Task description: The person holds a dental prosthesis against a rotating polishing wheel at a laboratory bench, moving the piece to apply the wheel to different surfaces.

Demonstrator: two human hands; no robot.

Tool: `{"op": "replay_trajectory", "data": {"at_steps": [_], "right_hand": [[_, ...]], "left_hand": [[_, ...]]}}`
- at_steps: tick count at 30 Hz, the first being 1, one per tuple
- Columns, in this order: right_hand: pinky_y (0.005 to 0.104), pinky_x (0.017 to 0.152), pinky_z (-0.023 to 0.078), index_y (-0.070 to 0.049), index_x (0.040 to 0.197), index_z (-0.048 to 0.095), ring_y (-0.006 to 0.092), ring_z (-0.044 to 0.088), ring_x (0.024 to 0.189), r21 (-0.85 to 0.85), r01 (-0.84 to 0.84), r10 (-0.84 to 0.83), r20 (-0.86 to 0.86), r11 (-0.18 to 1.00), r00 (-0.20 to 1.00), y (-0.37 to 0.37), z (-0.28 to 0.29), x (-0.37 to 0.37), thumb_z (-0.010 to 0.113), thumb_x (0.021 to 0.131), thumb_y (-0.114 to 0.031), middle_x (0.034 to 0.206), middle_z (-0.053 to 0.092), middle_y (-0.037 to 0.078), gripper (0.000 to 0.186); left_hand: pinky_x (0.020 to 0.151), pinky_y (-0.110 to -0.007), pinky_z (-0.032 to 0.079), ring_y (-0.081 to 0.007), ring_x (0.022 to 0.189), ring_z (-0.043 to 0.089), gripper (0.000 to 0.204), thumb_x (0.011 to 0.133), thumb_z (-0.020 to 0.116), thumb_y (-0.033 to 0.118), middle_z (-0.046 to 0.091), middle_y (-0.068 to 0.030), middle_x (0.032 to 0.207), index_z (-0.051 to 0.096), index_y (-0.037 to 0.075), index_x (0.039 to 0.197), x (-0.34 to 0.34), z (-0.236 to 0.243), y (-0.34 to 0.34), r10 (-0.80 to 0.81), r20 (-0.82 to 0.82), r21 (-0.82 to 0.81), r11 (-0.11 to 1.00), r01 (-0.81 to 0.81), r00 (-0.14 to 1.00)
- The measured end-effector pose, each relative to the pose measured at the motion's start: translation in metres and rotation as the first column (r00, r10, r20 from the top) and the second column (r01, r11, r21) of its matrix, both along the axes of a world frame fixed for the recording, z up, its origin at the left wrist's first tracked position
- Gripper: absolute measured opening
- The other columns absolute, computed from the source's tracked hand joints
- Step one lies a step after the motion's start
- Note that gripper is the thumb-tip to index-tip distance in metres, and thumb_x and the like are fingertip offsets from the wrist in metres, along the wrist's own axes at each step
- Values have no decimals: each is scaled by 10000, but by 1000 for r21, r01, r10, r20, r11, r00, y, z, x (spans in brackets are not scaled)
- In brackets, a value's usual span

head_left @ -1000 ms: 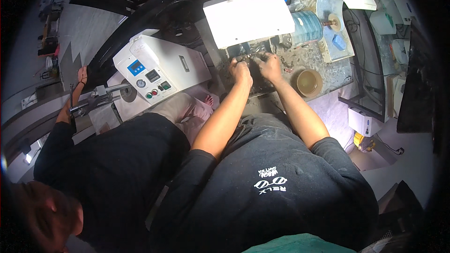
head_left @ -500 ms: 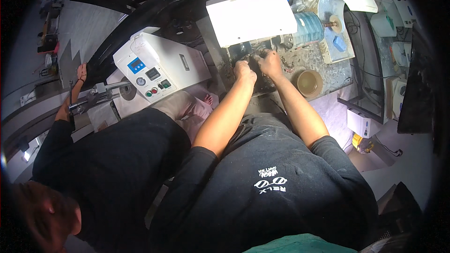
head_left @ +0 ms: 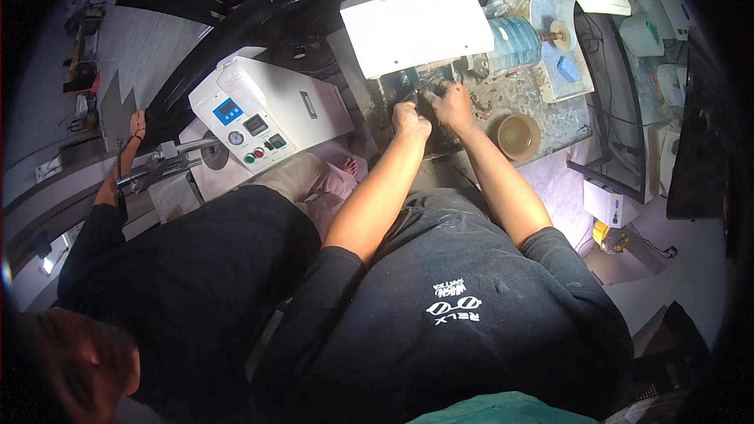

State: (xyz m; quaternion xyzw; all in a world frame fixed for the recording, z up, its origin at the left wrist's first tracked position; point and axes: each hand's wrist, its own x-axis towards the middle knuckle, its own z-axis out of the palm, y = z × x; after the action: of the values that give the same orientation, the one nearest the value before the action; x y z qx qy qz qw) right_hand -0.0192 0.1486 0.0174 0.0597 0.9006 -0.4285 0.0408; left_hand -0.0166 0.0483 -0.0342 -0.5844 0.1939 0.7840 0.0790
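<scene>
Left hand: I see my left hand [head_left: 410, 119] curled into a loose fist at the near edge of the bright lamp panel [head_left: 416, 27], its fingers closed on a small dark workpiece [head_left: 419, 96] that I can barely make out
Right hand: my right hand [head_left: 454, 104] sits just beside the left, knuckles up and fingers folded in toward the same small piece; whether it grips the piece or only steadies it, I cannot tell
Workpiece: held low between both hands, over the wet, speckled work tray [head_left: 542, 106], just under the lamp
Near the hands: a round tan bowl [head_left: 518, 136] stands on the tray to my right, close to the wrist; a ribbed blue wheel [head_left: 514, 43] and a pale disc [head_left: 552, 12] sit behind it
To my left: a white machine with a blue screen, a gauge and coloured buttons [head_left: 259, 118]
Co-worker: another person in black sits at my left, one hand [head_left: 137, 122] raised against a grey panel, well apart from my own
</scene>
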Motion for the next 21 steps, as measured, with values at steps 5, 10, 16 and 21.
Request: {"op": "replay_trajectory", "data": {"at_steps": [5, 10, 16, 21], "right_hand": [[387, 677, 480, 20, 899, 650, 339, 627, 712, -6, -10, 10, -31, 1000, 999, -1, 1, -3, 674, 710, -145, 781, 635, 227, 253], [385, 683, 483, 24, 888, 649, 332, 631, 717, 10, -30, 30, -6, 1000, 1000, -2, 0, -5, 681, 713, -146, 789, 639, 223, 246], [364, 696, 485, 30, 886, 647, 308, 627, 719, 0, -18, 18, -29, 1000, 999, 2, 1, -3, 680, 719, -137, 810, 644, 225, 239], [366, 708, 483, 57, 885, 636, 294, 631, 738, -64, 7, -6, 4, 998, 1000, 4, 11, 4, 680, 717, -137, 810, 642, 233, 261]], "left_hand": [[457, -236, 308, -103, 576, 378, 71, 694, 523, 86, 463, 5, 885, 468, 120, 722, -4, -2, 0, -50, 40, -17, 999, 51, 998], [616, -269, 397, -149, 676, 477, 76, 692, 519, 92, 497, -27, 926, 481, 94, 758, -7, -24, -1, 25, -63, 88, 996, -20, 998], [737, -282, 399, -161, 878, 480, 124, 686, 506, 61, 493, -69, 1040, 490, 72, 809, -7, -26, 6, -19, 61, -28, 999, 21, 998], [635, -254, 362, -142, 762, 443, 122, 683, 496, 32, 480, -58, 1024, 493, 86, 792, -3, -17, 4, -34, 36, -25, 999, 35, 999]]}}
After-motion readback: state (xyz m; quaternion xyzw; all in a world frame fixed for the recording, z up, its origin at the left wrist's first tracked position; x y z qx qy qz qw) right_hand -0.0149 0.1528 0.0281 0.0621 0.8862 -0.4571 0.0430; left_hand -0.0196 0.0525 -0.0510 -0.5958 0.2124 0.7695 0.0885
